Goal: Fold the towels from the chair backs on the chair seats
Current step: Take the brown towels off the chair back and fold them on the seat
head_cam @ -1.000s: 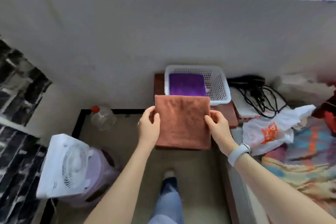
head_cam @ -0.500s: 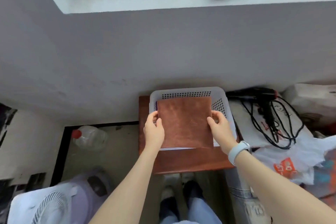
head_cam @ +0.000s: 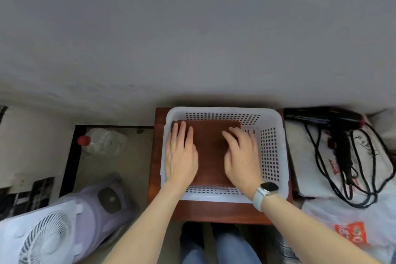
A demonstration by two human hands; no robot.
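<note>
A folded brown towel point(head_cam: 211, 152) lies flat inside a white perforated plastic basket point(head_cam: 272, 156). The basket stands on a reddish-brown wooden seat point(head_cam: 156, 156) against the grey wall. My left hand point(head_cam: 180, 154) rests palm down on the towel's left part, fingers spread. Flat on the towel's right part lies my right hand point(head_cam: 242, 156), fingers slightly curled; a white watch is on that wrist. Neither hand grips anything. A sliver of purple shows at the basket's far left corner, under the brown towel.
A clear bottle with a red cap point(head_cam: 100, 141) lies on the floor to the left. A white fan point(head_cam: 42, 236) and a lilac appliance point(head_cam: 100, 206) sit at the lower left. A black hair dryer with cables point(head_cam: 342, 141) and plastic bags point(head_cam: 347, 227) are on the right.
The brown towel was held up by both hands above the basket; now it lies in the basket over the purple towel, and both hands have let go and lie flat on it.
</note>
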